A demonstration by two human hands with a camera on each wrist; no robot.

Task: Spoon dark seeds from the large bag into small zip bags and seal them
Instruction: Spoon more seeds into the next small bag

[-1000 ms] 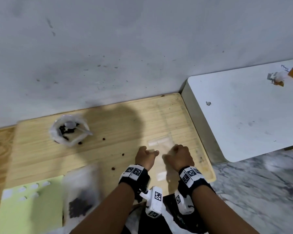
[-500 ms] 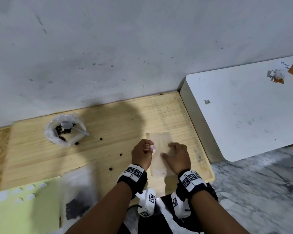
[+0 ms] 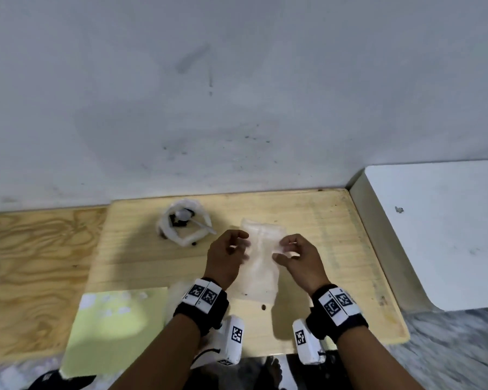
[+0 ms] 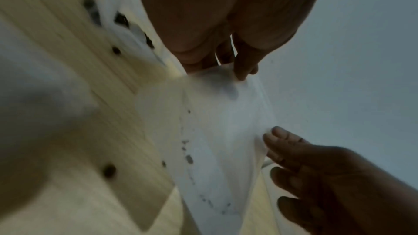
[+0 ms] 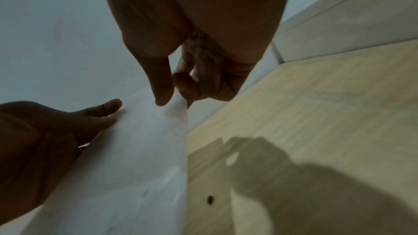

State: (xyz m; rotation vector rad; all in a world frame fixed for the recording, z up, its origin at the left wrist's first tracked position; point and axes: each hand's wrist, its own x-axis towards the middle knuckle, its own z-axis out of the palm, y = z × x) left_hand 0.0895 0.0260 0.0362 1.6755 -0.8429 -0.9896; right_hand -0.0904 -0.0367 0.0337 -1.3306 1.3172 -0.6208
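A small clear zip bag (image 3: 261, 260) hangs above the wooden board (image 3: 335, 249), held between both hands. My left hand (image 3: 238, 244) pinches its left edge; in the left wrist view the thumb (image 4: 243, 71) lies over the bag's top edge (image 4: 226, 113). On the opposite edge, my right hand (image 3: 286, 249) pinches the bag (image 5: 147, 149) between thumb and forefinger (image 5: 174, 97). The bag looks empty apart from dark specks. The large bag (image 3: 183, 223) of dark seeds stands open at the back left, with a white spoon (image 3: 202, 225) in it.
A pale green sheet (image 3: 119, 325) with white stickers lies at the front left. A white table (image 3: 440, 235) adjoins the board on the right. Loose seeds (image 3: 263, 306) dot the board. A grey wall rises behind. Plywood (image 3: 34, 263) lies to the left.
Both hands were low over the zip bag on the board; they now hold it raised by its two side edges. The camera view has shifted left and up.
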